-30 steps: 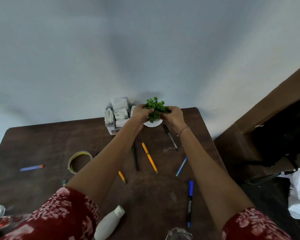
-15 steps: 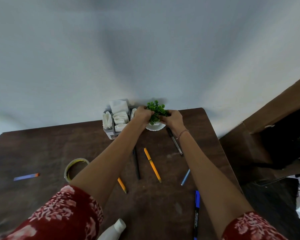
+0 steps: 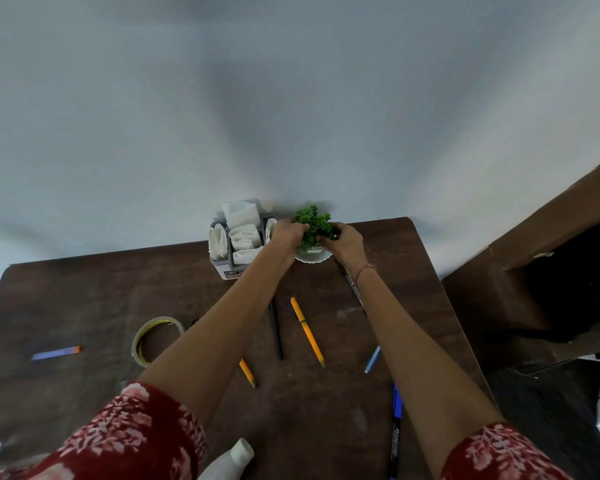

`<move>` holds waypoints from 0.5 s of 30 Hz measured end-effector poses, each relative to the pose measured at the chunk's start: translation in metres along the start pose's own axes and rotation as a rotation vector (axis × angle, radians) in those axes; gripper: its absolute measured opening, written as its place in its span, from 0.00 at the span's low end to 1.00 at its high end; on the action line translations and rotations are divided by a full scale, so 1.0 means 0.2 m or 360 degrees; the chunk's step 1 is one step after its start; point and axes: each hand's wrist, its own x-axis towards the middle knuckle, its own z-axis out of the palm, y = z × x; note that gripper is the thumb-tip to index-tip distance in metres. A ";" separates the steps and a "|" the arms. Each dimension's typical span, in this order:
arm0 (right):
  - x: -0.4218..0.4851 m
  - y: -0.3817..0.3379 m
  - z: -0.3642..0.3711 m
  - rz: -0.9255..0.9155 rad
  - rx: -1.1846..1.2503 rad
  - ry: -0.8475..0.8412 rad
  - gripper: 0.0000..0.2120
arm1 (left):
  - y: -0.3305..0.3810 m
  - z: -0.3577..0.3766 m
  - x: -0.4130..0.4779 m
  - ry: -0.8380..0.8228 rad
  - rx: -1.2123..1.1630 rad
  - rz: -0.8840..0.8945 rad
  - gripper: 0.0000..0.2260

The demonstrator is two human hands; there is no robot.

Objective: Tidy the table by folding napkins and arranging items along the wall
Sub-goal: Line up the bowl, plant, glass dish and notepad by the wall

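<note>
We have both hands, left hand and right hand, closed around the green plant at frame centre; tugging its leaves could tip its white dish against the napkin holder.

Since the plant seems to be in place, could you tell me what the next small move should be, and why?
Probably let go of the small green plant and reach for the nearest pen. Both the left hand and right hand are cupped around it, and its white dish already sits at the wall beside the napkin caddy, while the orange pen and others lie scattered mid-table.
</note>
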 end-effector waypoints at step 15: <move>-0.05 -0.06 -0.04 -0.0158 -0.0339 -0.0115 0.31 | 0.04 0.00 -0.07 0.0061 -0.0013 -0.0003 0.12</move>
